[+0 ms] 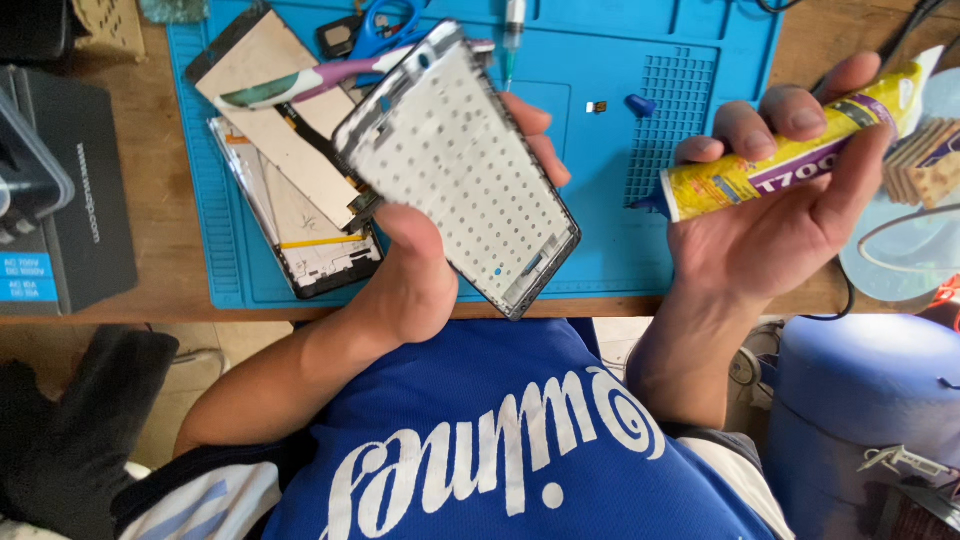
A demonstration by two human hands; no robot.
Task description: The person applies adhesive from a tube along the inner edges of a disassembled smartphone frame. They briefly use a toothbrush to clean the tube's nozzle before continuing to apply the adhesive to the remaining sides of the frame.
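Blue work mat (640,230) spread on the wooden bench, beneath and beyond both hands. Black box (70,190) well off to the outside of the left hand, at the bench edge. Blue drum-like container (860,390) below and outside the right hand, off the bench.

Phone frame (455,165), pale inner face dotted with small holes, dark rim, held tilted above the mat. Left hand (415,270) closed around it: thumb base and palm at the lower edge, fingertips wrapping over the far long side. Frame slightly blurred at its upper end.

Stack of flat phone panels (290,175) on the mat just beyond and to the outside of the left hand; top panel tan-backed, lower one white with a dark border. Toothbrush (300,88), purple and white handle, lying across the stack, far end hidden behind the frame.

Glue tube (790,150), yellow with a purple band and a blue nozzle, gripped in the right hand (790,215): palm up, fingers curled over the tube, nozzle pointing toward the frame. Tube and frame apart, mat visible between them.

Blue-handled scissors (385,25) beyond the left hand, at the mat's far edge. Syringe (513,35) upright-looking just beside them. Small blue cap (640,104) on the mat between the hands, nearer the right.
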